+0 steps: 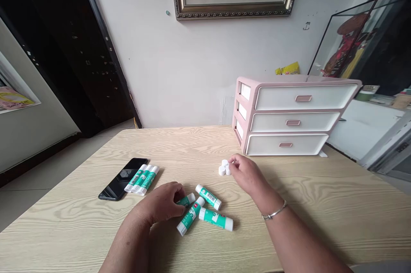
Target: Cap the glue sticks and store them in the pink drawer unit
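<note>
Right of the phone (112,186), the left hand (165,201) grips a glue stick (187,200). Farther right, the right hand (246,173) is at the caps (222,170), grip unclear.

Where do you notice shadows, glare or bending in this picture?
Head view: the door frame and glass case lean outward, probably wide-lens distortion; same view: a soft shadow lies on the table to the right of the right forearm; head view again: a pale reflection shows on the phone, and the green tubes' small print is hard to read.
</note>
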`<state>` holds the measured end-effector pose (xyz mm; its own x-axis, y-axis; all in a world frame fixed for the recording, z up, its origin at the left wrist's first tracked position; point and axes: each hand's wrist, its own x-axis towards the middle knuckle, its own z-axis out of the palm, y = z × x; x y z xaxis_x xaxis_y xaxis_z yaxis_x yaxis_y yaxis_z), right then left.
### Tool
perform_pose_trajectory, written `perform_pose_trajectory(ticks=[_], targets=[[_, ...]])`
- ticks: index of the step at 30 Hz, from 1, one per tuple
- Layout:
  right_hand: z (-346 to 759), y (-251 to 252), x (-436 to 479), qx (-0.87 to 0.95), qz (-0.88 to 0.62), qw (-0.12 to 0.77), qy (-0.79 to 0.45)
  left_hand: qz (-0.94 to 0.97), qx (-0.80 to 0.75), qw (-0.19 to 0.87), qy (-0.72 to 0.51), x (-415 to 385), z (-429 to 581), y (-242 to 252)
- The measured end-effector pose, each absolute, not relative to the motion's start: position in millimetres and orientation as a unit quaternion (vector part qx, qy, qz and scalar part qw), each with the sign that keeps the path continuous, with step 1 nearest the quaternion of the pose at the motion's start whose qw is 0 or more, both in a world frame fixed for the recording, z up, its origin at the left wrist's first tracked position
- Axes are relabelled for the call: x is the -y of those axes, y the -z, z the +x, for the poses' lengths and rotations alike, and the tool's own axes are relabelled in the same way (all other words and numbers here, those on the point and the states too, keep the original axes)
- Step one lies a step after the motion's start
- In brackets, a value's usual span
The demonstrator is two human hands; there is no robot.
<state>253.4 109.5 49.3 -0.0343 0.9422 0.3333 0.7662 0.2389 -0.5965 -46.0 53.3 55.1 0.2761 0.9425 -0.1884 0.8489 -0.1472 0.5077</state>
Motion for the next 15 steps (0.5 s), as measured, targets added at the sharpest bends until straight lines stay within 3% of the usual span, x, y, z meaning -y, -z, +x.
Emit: perform_pose_trajectory(ticks=[3,7,15], targets=[[264.2,-50.0,-119.1,0.660,-0.653,0.357,-0.105,0.748,-0.607,0.249,-0.097,-55.4,-45.4,-54.6],[265.3,-46.2,-123.1,0.680,-0.655,0.310,-0.111,0.738,-0.613,0.243,-0.144,-60.4,-48.2,-56.9],[260.3,-28.7,-127.6,0.755,-0.598,0.238,-0.124,0.689,-0.514,0.401,-0.318,-64.3,-48.8,-57.5]])
